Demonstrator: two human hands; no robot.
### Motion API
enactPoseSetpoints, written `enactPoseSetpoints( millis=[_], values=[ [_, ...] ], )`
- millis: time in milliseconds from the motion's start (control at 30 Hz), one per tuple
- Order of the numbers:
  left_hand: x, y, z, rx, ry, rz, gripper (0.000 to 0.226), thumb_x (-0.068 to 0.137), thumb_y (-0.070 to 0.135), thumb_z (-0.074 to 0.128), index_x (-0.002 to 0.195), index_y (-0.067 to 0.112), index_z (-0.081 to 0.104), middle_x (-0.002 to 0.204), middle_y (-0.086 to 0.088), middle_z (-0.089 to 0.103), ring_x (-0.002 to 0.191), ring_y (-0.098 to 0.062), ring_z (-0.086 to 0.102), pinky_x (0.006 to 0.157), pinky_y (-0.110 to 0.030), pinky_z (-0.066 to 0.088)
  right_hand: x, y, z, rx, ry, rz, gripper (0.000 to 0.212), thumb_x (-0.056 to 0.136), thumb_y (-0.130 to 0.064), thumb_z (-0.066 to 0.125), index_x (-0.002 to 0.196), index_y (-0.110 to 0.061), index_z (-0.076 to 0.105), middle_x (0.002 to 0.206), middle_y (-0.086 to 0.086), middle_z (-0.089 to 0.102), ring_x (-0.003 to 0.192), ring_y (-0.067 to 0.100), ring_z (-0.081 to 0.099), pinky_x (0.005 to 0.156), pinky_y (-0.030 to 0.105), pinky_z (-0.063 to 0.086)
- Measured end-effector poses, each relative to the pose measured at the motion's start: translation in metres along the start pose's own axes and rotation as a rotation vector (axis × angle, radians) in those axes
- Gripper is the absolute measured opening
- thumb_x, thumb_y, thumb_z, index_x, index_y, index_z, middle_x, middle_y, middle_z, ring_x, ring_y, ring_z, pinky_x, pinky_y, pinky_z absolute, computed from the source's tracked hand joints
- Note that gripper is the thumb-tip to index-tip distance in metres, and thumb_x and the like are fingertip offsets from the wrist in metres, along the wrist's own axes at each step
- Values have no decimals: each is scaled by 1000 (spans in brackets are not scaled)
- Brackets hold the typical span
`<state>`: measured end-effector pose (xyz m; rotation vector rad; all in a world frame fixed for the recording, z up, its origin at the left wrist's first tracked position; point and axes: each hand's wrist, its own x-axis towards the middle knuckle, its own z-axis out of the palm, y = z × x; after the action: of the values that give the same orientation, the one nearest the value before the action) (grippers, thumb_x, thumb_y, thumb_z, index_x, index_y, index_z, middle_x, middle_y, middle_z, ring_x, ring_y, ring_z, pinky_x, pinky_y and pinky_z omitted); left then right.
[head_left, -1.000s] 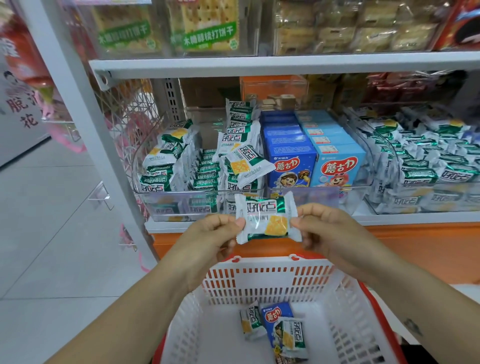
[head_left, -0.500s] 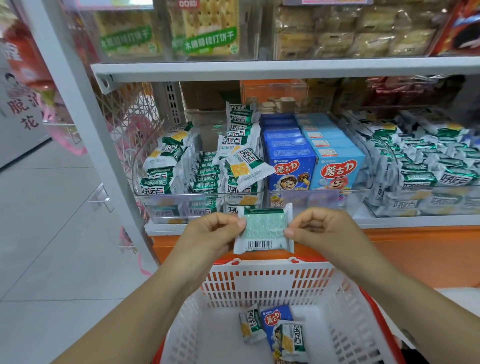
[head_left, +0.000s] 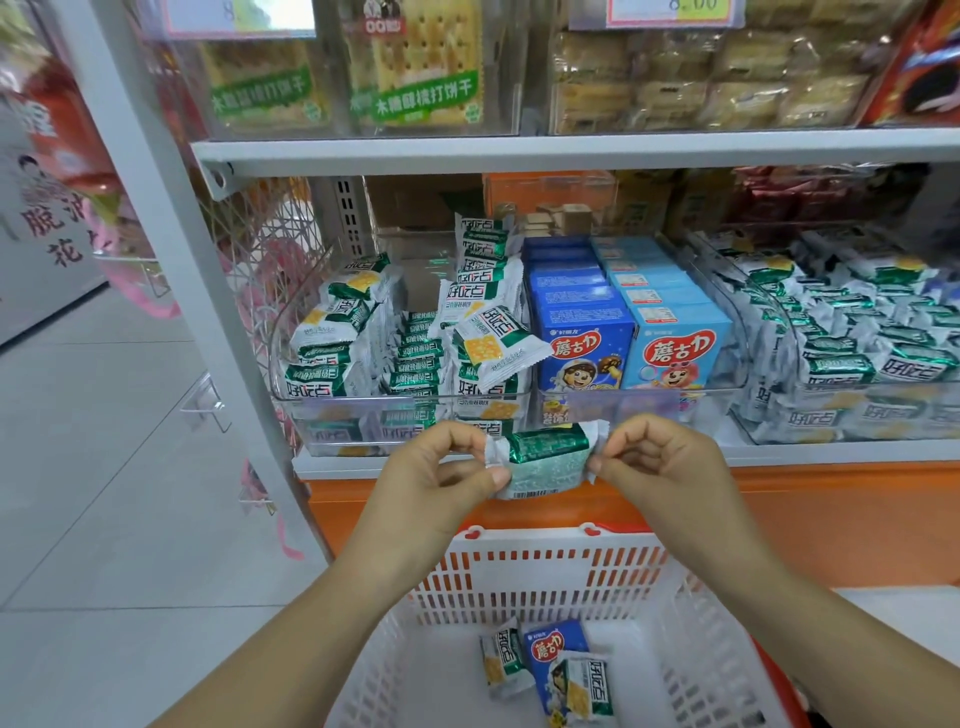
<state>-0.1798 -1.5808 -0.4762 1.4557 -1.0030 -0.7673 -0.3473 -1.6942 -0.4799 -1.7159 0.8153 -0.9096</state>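
Observation:
A small green-and-white cracker packet (head_left: 545, 462) is held in front of the shelf edge, above the basket, with its back and barcode turned toward me. My left hand (head_left: 436, 478) pinches its left sealed end between thumb and fingers. My right hand (head_left: 660, 462) pinches its right sealed end the same way. Below sits a white shopping basket (head_left: 545, 571) with red trim, holding two more cracker packets (head_left: 501, 657) and a blue snack box (head_left: 550, 649).
Clear shelf bins hold several green-and-white cracker packets (head_left: 483, 343), dark blue boxes (head_left: 584, 348) and light blue boxes (head_left: 678, 348). More packets (head_left: 852, 353) fill the right bin. An upper shelf (head_left: 519, 150) carries biscuit packs. A grey tiled floor (head_left: 104, 467) lies to the left.
The packet was turned over between my hands, from front side showing to back side with barcode, and then tilted further. Both hands kept their pinch and rose slightly.

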Motion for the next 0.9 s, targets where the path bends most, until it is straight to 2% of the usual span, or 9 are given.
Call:
enactPoseSetpoints(
  millis=[167,233,367,467,533,600,700,833,900],
  values=[
    [0,0,-3,78,51,-18,9,88,19,64,81,15,61,79,12,68,77,-5,63,83,-27,48,1,-2,2,25,-17,-9,22,77,6,71,71,-13,63,66,-7,68,63,3,61,64,11,49],
    [3,0,-5,42,59,-72,16,89,28,62,79,16,61,88,8,72,88,-13,67,91,-37,49,0,-6,3,31,-44,-18,20,79,3,70,74,-15,64,70,-11,69,64,1,62,64,11,48],
    [7,5,-8,-191,80,-252,20,95,21,55,76,13,53,83,-4,75,82,-21,69,80,-35,55,-4,-17,2,-85,-181,-169,19,80,-10,73,87,-27,68,114,-17,63,89,1,64,80,14,49],
    [9,12,-13,-393,86,-370,13,94,14,56,83,10,55,80,-5,74,81,-21,67,77,-35,57,-4,-22,2,-366,-280,-365,36,75,-23,79,103,-39,61,127,-25,50,113,-5,51,94,9,38],
    [7,16,-17,-509,64,-443,8,93,13,57,96,6,59,82,-8,75,75,-21,70,67,-31,60,-2,-26,7,-513,-268,-504,38,76,-33,76,108,-39,58,124,-26,49,116,-7,46,98,7,32],
    [5,21,-20,-570,31,-478,17,93,13,57,108,6,62,87,-9,75,71,-20,72,63,-30,60,2,-31,14,-633,-224,-627,38,75,-40,69,110,-34,55,116,-19,53,110,2,48,95,16,36],
    [5,28,-26,-607,21,-461,17,92,14,57,104,4,63,91,-8,73,67,-17,72,63,-30,60,12,-45,25,-696,-131,-716,30,73,-28,69,102,-24,62,99,-13,62,95,9,48,81,28,44],
    [6,37,-43,-486,59,-360,18,91,25,58,96,9,65,80,-3,73,66,-13,71,69,-31,59,25,-67,39,-626,-147,-573,27,79,-24,74,105,-22,65,91,-18,57,91,7,51,80,29,46],
    [5,40,-54,-338,103,-291,26,90,34,59,100,11,66,91,-3,74,76,-15,72,73,-30,58,32,-73,48,-568,-164,-495,29,79,-29,74,107,-24,65,95,-13,64,91,5,56,81,20,45]
  ],
)
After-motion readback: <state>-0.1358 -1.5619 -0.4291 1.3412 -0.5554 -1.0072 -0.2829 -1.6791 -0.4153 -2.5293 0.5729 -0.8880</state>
